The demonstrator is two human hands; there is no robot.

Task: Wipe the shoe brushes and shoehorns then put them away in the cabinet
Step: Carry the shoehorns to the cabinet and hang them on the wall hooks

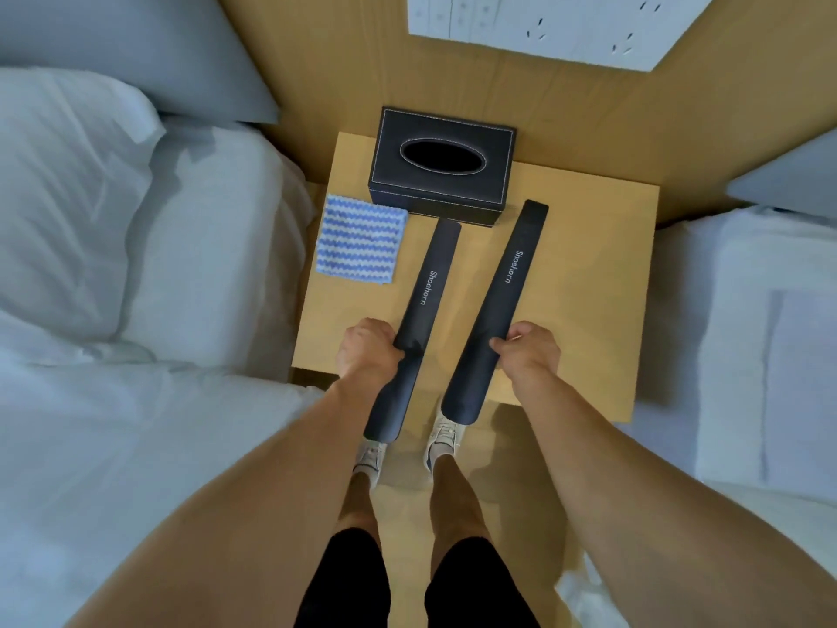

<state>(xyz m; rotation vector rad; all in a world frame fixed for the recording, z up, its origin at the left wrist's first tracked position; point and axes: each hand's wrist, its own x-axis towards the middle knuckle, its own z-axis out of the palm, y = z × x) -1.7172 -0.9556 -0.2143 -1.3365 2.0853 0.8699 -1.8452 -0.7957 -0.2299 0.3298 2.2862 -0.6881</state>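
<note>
The person's left hand (pixel 367 351) and right hand (pixel 530 349) each grip a dark shoehorn — the left shoehorn (pixel 419 319) and right shoehorn (pixel 496 305) — fingers curled round the middles, both slanting over the wooden surface (pixel 589 287) at frame centre. The striped cloth (pixel 360 237) lies untouched beside the tissue box (pixel 441 163), so wiping looks undone — storing too.

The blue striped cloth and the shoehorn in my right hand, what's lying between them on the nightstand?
The other shoehorn, gripped by the left hand, lies between the cloth and the right-hand shoehorn, as the head view shows.
</note>
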